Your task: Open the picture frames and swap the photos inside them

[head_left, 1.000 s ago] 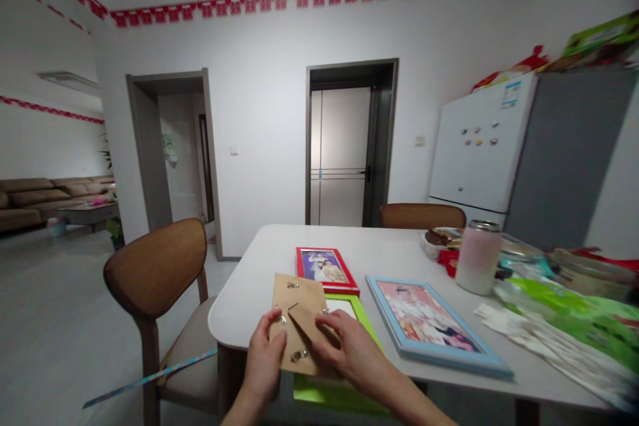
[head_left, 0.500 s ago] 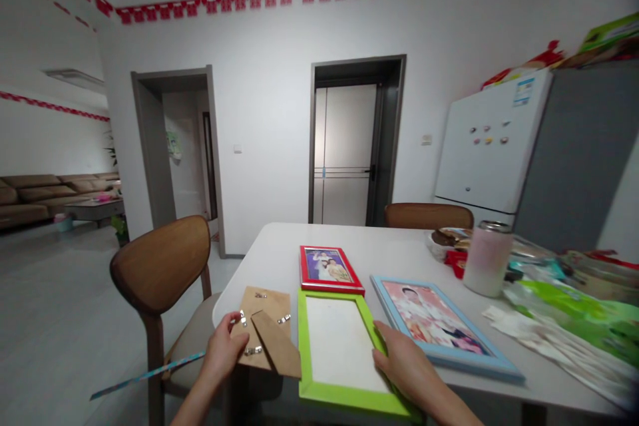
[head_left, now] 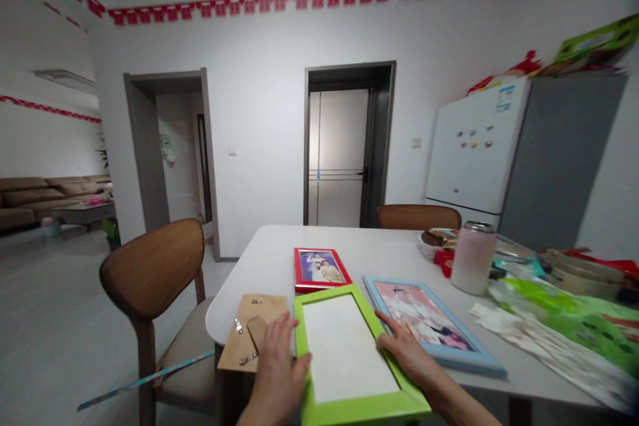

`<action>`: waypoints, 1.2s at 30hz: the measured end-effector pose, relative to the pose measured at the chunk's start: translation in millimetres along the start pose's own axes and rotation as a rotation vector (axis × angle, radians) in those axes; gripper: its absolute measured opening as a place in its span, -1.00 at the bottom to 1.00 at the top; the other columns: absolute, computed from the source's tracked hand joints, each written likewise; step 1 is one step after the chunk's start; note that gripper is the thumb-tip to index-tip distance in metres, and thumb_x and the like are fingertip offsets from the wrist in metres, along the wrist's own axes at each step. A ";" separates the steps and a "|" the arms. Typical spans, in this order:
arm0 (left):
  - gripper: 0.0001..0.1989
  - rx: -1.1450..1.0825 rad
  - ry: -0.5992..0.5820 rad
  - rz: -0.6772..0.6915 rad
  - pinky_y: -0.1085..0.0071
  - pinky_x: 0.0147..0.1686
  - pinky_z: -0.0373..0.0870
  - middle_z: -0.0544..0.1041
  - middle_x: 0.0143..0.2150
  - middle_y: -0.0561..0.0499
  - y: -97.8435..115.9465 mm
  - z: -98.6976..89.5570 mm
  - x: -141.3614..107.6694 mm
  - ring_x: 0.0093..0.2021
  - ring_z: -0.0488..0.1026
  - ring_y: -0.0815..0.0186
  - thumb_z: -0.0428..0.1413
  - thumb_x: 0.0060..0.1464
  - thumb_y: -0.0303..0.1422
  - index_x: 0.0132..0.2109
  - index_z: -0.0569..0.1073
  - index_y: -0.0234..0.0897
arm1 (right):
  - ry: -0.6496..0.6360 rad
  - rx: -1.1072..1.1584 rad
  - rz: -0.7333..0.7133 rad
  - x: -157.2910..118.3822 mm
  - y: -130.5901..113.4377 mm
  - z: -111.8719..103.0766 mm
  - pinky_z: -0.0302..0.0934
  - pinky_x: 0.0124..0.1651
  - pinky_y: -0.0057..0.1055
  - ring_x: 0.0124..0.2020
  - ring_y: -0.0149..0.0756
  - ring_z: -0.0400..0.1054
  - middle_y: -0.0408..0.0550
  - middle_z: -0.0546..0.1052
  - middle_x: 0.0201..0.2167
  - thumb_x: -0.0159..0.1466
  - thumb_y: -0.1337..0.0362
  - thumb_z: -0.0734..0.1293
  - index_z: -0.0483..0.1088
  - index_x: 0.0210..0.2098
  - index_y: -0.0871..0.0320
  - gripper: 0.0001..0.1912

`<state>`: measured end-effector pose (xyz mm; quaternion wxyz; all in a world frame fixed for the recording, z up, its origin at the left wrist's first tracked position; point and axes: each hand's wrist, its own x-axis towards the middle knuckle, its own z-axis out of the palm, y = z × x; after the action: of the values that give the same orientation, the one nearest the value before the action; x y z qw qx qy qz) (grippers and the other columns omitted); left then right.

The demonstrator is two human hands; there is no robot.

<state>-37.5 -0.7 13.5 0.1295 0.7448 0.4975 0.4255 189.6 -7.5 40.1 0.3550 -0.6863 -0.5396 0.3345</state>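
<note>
While our left hand (head_left: 277,365) and right hand (head_left: 405,354) lie flat and unclenched on either side edge of the lime-green rectangular photo frame (head_left: 349,353), gripping nothing, it sits face-down at the near rim of the white rounded table (head_left: 272,259). We judge it could slide off. The brown cardboard backing board (head_left: 249,336) beside it also overhangs.

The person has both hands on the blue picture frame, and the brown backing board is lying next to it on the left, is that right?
Not quite. The head view shows both hands, the left hand and the right hand, on the green picture frame, not the blue one. The blue picture frame lies untouched further right. The brown backing board does lie on the left.
</note>
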 end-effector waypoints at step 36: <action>-0.55 0.113 -0.060 -0.365 0.36 -0.22 0.28 0.44 -0.12 -0.12 -40.6 -38.0 -36.0 -0.15 0.38 0.16 -0.04 -0.08 -0.28 0.00 0.24 -0.29 | 0.114 -0.629 -0.247 12.1 33.1 5.2 0.14 -0.15 -0.37 -0.20 -0.17 0.33 0.15 0.48 -0.26 0.07 0.28 0.10 0.29 -0.08 0.35 -0.54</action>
<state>-97.2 -21.0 -6.7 0.1774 0.6607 0.6432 0.3440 204.2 -0.5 8.3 0.1934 -0.7092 -0.6747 0.0671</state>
